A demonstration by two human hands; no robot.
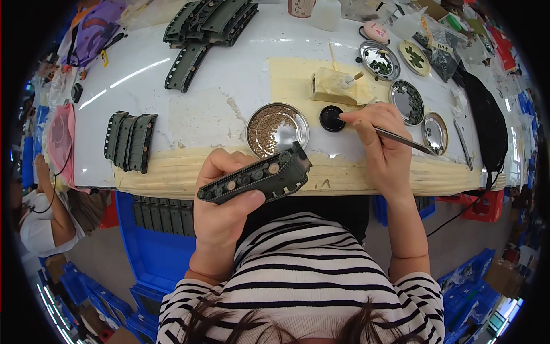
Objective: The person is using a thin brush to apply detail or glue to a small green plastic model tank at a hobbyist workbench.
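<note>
White worktop (229, 74), front edge padded with cream covering. Far side: stack of dark green curved parts (215, 23).

Dark green curved part (255, 175), one piece, held up off the worktop over its front edge, tilted, right end higher. Looks like moulded plastic: probably light, stiff, fairly smooth; the toothed edge and small fittings would seem the delicate bits. Best hold likely by the plain long sides, clear of the row of knobs.

Left hand (223, 215): fingers closed round that part, thumb pressed along the near side, the others behind it, their grip partly hidden.

Right hand (387, 149): fingers pinching a steel tool (404, 141), slanting out toward lower right; working tip not made out. Index fingertip at the rim of a black round pot (331, 118); contact uncertain.

Metal dish (289, 132) of tan bits just beyond the held part. Smallest: pale round discs (274, 168) seated among its knobs.
</note>
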